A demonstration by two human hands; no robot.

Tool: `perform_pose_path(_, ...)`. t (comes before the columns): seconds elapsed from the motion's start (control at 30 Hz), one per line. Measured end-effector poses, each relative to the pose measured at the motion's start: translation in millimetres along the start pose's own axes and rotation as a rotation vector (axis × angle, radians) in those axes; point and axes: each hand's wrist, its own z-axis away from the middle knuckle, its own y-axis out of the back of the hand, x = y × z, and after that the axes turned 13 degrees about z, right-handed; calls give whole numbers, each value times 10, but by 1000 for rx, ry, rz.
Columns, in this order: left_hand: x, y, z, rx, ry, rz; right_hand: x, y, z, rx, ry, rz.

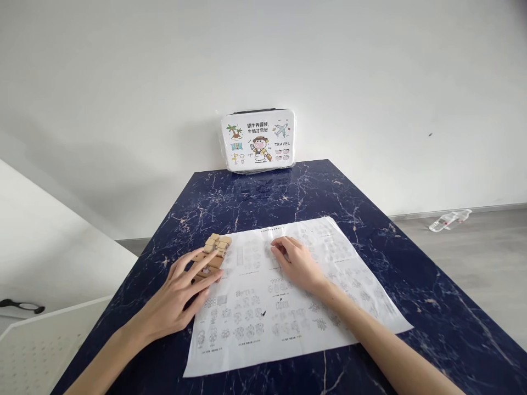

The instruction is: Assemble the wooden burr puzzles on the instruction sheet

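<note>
A large white printed sheet [255,351] covered in small line diagrams and text lies on the table. At its left edge sits a cluster of light and brown wooden puzzle pieces [217,243], partly covered by fingers. My left hand [179,293] reaches over these pieces with its fingers stretched out and apart, touching them but not gripping. On the upper middle of the sheet rests my right hand [298,263], its fingers curled in and the thumb close to them. Nothing shows between those fingers; the palm side is hidden.
The dark blue marbled table [263,197] reaches back to a white wall. A white cartoon-printed case [258,140] in clear wrap stands at its far end. On the floor to the right lie clear plastic bottles [449,220]. A white perforated surface [49,351] is at lower left.
</note>
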Motion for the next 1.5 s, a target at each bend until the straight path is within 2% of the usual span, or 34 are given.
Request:
perform_pose_path(0.1, 233, -168, -203, 57, 29, 144, 4, -7, 4, -14, 7, 14)
perform_pose_path(0.2, 516, -338, -522, -52, 51, 267, 19, -19, -1, -19, 12, 9)
perform_pose_path(0.27, 671, -430, -729, -75, 47, 343, 34, -26, -7, -18, 19, 3)
perform_pose_path(0.43, 812, -597, -1003, -32, 72, 496, 60, -24, -21, -26, 25, -8)
perform_pose_path(0.83, 783, -624, -975, 22, 35, 445, 65, -41, -23, -20, 58, 28)
perform_pose_path(1.27, 771, -650, -976, 30, 8, 367, 67, -59, -36, 2, 79, 47)
perform_pose_path(1.37, 781, -684, -971, 103, -23, 321, 57, -47, -45, 6, 80, 42)
perform_pose_path(1.5, 768, -658, -979, 313, -15, 225, 42, -38, -53, 9, 71, 52)
